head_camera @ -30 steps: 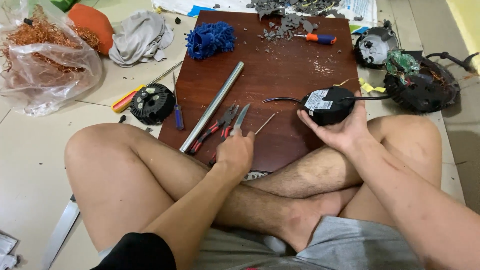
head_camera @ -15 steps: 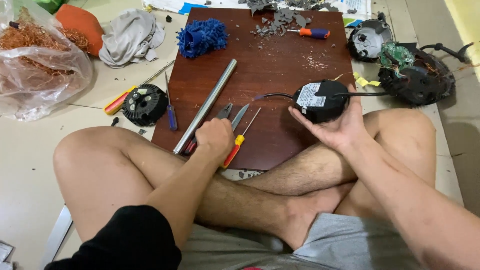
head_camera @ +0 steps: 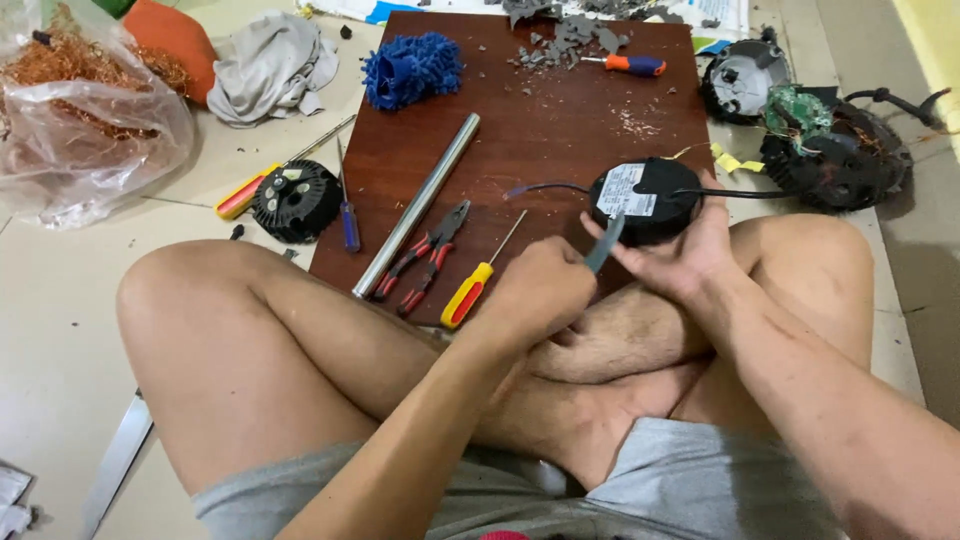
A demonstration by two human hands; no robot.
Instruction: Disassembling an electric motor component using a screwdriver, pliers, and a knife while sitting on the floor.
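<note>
I sit cross-legged on the floor before a dark red wooden board (head_camera: 560, 110). My right hand (head_camera: 675, 255) grips a round black electrical unit (head_camera: 640, 200) with a white label and black cables, at the board's near right edge. My left hand (head_camera: 540, 290) is closed on a grey flat-bladed tool (head_camera: 603, 245), its blade pointing up at the unit's near side. On the board to the left lie a yellow-and-red-handled screwdriver (head_camera: 475, 285), red-handled pliers (head_camera: 425, 250) and a long metal tube (head_camera: 415, 205).
A blue fluffy cloth (head_camera: 410, 68), grey debris (head_camera: 565, 30) and an orange-handled screwdriver (head_camera: 625, 65) lie on the far board. Left on the floor: black round part (head_camera: 295, 200), blue screwdriver (head_camera: 347, 215), grey rag (head_camera: 270, 65), bag of copper wire (head_camera: 80, 110). Dismantled black housings (head_camera: 830, 150) sit right.
My left hand moved right from the pliers and screwdriver on the board, lifting the grey bladed tool up to the black unit. The view shifted closer.
</note>
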